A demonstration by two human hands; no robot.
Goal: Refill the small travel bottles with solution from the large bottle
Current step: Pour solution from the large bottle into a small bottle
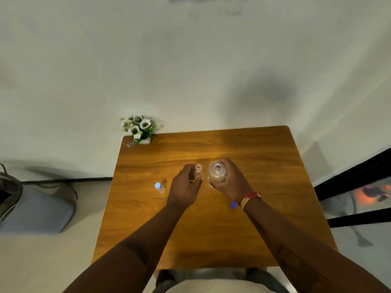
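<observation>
Gripping large bottle in right hand, small bottle in left hand

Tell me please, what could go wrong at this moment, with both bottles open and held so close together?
1. The small open bottle in the left hand has a narrow mouth, so solution from the large bottle in the right hand may miss it and spill on the wooden table.
2. The loose blue cap lies beside the right wrist; the arm might knock it away.
3. The capped small bottle stands near the left hand and could be tipped.
</observation>
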